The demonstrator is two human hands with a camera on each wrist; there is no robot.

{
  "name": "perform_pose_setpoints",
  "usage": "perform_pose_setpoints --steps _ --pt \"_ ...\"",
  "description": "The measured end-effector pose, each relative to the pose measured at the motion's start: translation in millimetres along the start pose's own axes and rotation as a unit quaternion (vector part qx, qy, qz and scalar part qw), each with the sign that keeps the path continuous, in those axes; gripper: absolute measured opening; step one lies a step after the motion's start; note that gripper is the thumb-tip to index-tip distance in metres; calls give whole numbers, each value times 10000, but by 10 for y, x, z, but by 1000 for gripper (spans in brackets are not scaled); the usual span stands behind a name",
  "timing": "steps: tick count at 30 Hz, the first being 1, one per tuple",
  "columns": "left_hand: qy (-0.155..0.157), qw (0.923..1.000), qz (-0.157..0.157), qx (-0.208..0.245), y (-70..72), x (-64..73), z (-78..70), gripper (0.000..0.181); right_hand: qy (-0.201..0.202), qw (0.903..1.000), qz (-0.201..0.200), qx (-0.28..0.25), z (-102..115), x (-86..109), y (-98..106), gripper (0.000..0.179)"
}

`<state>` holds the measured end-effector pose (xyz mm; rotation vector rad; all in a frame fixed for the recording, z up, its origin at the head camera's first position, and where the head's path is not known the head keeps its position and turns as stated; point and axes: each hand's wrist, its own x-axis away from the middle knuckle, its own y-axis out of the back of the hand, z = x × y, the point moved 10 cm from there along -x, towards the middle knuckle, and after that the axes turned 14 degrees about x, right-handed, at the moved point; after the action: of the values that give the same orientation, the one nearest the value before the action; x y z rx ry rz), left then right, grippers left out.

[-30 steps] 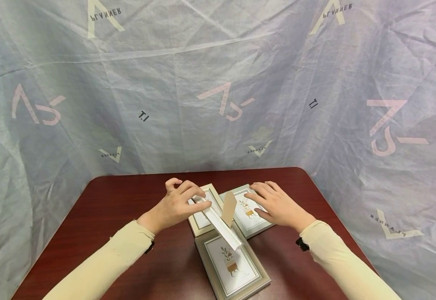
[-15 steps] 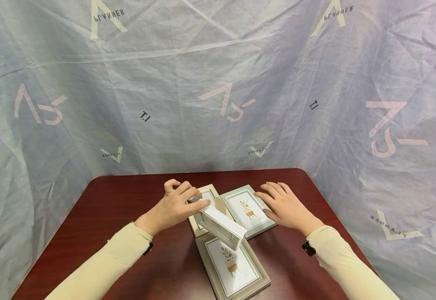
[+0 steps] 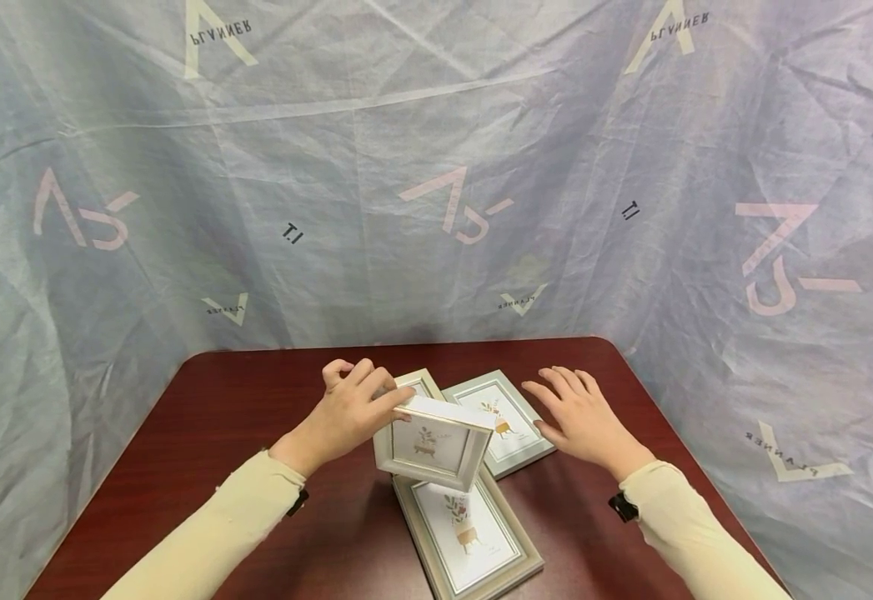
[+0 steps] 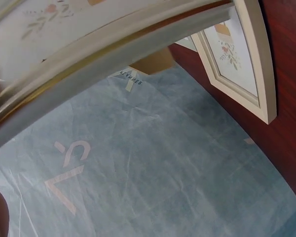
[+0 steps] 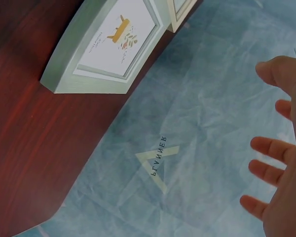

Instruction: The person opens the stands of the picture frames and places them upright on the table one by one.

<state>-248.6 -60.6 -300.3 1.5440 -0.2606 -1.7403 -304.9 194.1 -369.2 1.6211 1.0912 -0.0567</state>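
Note:
My left hand (image 3: 357,412) pinches the top edge of a white picture frame (image 3: 387,454), its plant print facing me. The same white frame crosses the top of the left wrist view, with part of a tan stand (image 4: 153,61) below its edge. Held upright, it overlaps a cream picture frame (image 4: 266,94) and the far end of a larger champagne-coloured picture frame (image 3: 529,558) lying face up. My right hand (image 3: 586,421) hovers with spread fingers and holds nothing. Beside it a pale green picture frame (image 3: 541,450) lies face up on the table.
The dark red wooden table (image 3: 256,392) has rounded far corners. Grey printed cloth (image 3: 361,250) hangs behind it and along both sides. Every frame shows a similar potted plant print.
The white frame has turned in my left hand from edge-on to showing its front, and its stand has gone out of sight in the head view. My right hand has drawn away rightward.

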Motion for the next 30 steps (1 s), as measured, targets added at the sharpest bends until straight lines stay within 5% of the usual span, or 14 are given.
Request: perform_pose_setpoints --steps 6,17,30 --pt "326 9990 -252 -190 10 9 48 34 -274 9994 26 199 -57 62 -27 55" --pt "763 9967 -279 -92 31 14 110 31 -435 9987 166 197 -97 146 -64 54" --pt "905 9951 -395 -38 64 34 198 37 -183 9988 -337 -302 234 17 6 50"
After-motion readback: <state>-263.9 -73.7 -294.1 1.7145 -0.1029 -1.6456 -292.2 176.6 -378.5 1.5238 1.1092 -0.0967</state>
